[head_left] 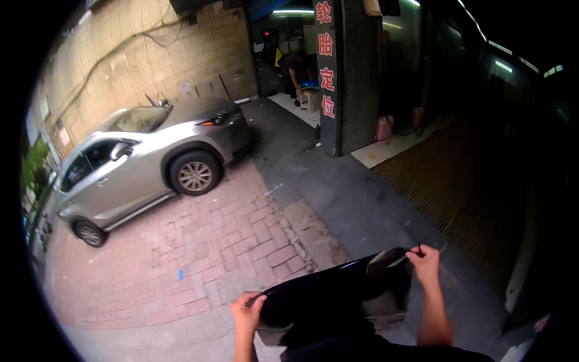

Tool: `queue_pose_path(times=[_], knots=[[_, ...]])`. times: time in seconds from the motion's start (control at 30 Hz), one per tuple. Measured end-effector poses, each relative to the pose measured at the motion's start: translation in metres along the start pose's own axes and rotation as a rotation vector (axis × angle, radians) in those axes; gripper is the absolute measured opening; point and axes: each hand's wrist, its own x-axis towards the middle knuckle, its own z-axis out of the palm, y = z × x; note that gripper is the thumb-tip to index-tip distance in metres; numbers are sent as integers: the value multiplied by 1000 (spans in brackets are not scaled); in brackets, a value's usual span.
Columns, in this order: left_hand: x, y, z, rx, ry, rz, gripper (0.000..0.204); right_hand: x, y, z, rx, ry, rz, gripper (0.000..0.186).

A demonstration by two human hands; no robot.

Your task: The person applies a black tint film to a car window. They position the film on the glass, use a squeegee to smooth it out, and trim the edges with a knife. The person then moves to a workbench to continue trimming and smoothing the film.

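A dark, glossy sheet of film (329,292) is stretched out in front of me near the lower edge. My left hand (246,309) pinches its upper left corner between thumb and fingers. At the upper right corner, my right hand (426,263) is closed on the edge in the same kind of pinch. Reflections and a see-through patch show toward the right end, where the sheet curls a little. Its lower part merges with my dark clothing, so I cannot tell where it ends.
A silver car (136,157) stands on red brick paving (229,241) to the left. Ahead is a dark pillar (329,78) with red characters. A person (294,72) bends over a small stool (310,100) behind it. A metal floor grating (434,175) lies right, near a pink container (384,128).
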Motion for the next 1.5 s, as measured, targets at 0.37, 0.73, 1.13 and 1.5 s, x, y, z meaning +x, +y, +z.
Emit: queue_pose_path(times=[0.37,0.73,1.13,1.5], knots=[[435,-3,210,-15,-202,201,14,340,-6,146,-14,202,-20,6],[834,-19,367,3,-14,115,9,795,-46,378,35,-22,-95,9],[1290,-162,558,-32,-34,93,13,1195,-32,663,-31,24,-115,9],[1717,-209,699,163,-68,307,18,1523,-40,897,116,53,-14,11]])
